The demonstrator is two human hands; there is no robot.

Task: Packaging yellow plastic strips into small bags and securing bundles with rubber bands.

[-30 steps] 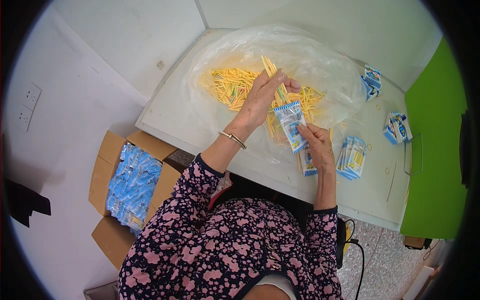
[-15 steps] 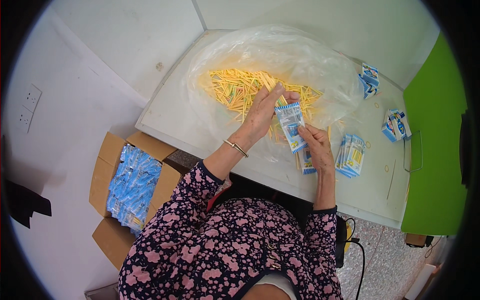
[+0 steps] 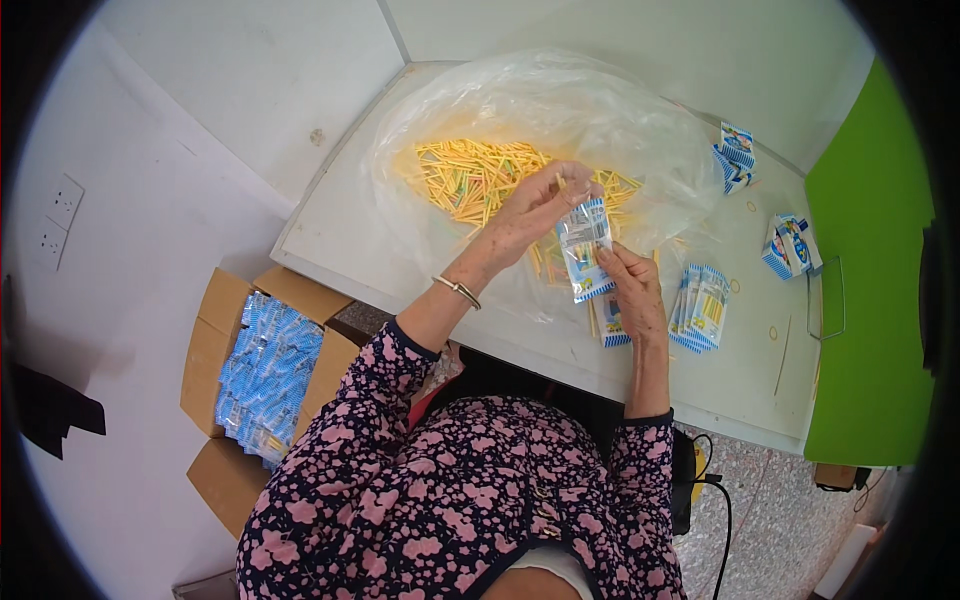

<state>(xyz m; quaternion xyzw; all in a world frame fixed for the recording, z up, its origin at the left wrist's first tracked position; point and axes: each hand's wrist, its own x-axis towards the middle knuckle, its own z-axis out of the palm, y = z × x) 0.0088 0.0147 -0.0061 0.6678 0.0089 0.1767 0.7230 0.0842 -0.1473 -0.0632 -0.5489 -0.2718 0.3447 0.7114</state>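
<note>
My right hand (image 3: pixel 634 285) pinches a small blue-and-white plastic packet (image 3: pixel 583 262) by its side, thumb on the front. At the packet's top edge is my left hand (image 3: pixel 545 203), its fingers closed. A thin yellow stick end (image 3: pixel 561 182) shows between them; how many sticks they hold is hidden. Just beyond lies a heap of thin yellow sticks (image 3: pixel 470 172), some greenish or pinkish, on a large clear plastic bag (image 3: pixel 540 90). Under my right hand, another packet (image 3: pixel 614 325) rests on the table. Several packets with sticks inside (image 3: pixel 702 308) lie overlapped to the right.
Left of the table (image 3: pixel 345 262), an open cardboard box (image 3: pixel 208 325) holds many blue-and-white packets (image 3: pixel 268 362). Small blue-and-white boxes (image 3: pixel 790 246) and crumpled packs (image 3: pixel 735 158) sit at the right, near rubber bands (image 3: pixel 736 286) and a wire stand (image 3: pixel 840 300). A green panel (image 3: pixel 870 290) closes the right side.
The bundle of sticks in my left hand has gone down toward the packet's top and is now mostly out of sight. My left fingers have closed in above the packet, which is more upright.
</note>
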